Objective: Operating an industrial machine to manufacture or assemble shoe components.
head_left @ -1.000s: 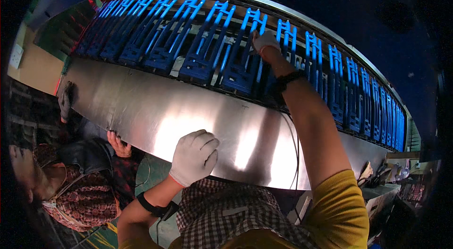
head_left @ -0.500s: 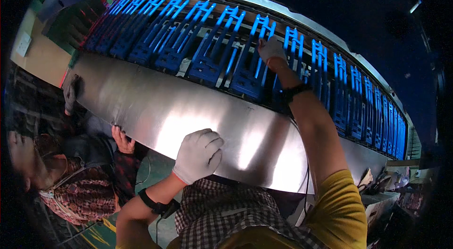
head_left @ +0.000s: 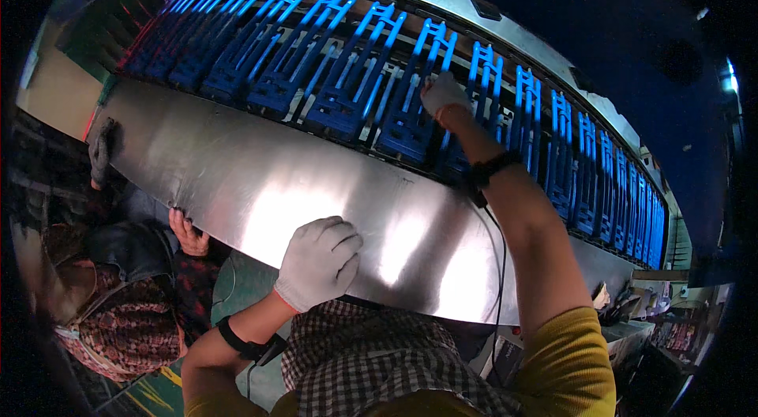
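Note:
My right hand (head_left: 447, 98), in a white glove, reaches over a long row of blue H-shaped frames (head_left: 339, 105). Its closed fingertips are at one bar of a blue frame (head_left: 433, 42); whether they pinch the bar or something small is hidden. My left hand (head_left: 318, 265), also gloved in white, is held in a loose fist by the near edge of a shiny metal ledge (head_left: 205, 152). Nothing shows in that fist, and its palm is turned out of sight.
At the left a person (head_left: 118, 302) in a patterned top rests a bare hand (head_left: 188, 233) on the ledge edge; a dark-gloved hand (head_left: 101, 150) is farther left. A dark cable (head_left: 503, 291) hangs from my right wrist. Boxes and clutter (head_left: 624, 330) stand at the right.
My right hand has come slightly down along the blue frame, toward me. The whole view has shifted a little; my left hand keeps its loose fist by the ledge.

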Demonstrator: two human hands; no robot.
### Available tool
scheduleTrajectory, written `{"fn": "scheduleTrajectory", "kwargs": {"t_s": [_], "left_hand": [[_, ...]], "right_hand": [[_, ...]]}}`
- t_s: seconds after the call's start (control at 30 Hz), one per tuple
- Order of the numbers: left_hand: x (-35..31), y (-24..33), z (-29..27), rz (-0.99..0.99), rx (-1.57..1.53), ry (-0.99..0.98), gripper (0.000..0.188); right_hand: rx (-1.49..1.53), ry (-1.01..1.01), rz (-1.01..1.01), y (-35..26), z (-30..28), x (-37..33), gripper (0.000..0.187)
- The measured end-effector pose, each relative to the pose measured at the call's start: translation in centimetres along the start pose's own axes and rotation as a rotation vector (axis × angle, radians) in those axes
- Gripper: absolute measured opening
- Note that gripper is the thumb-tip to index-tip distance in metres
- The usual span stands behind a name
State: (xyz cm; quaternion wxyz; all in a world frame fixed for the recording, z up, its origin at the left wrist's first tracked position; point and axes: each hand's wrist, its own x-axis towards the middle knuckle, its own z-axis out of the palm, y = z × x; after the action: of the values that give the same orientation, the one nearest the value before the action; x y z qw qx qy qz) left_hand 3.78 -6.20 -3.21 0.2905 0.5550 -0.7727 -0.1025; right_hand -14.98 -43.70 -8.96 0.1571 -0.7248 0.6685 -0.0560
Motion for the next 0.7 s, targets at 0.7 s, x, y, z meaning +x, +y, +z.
{"fn": "scheduleTrajectory", "kwargs": {"t_s": [0.7], "left_hand": [[-1.2,-0.5,0.2,0.023,0.013,0.081,0.03]], "right_hand": [[-0.087,0.115,-0.144,1.6,1.3,-3.2,0.053]]}}
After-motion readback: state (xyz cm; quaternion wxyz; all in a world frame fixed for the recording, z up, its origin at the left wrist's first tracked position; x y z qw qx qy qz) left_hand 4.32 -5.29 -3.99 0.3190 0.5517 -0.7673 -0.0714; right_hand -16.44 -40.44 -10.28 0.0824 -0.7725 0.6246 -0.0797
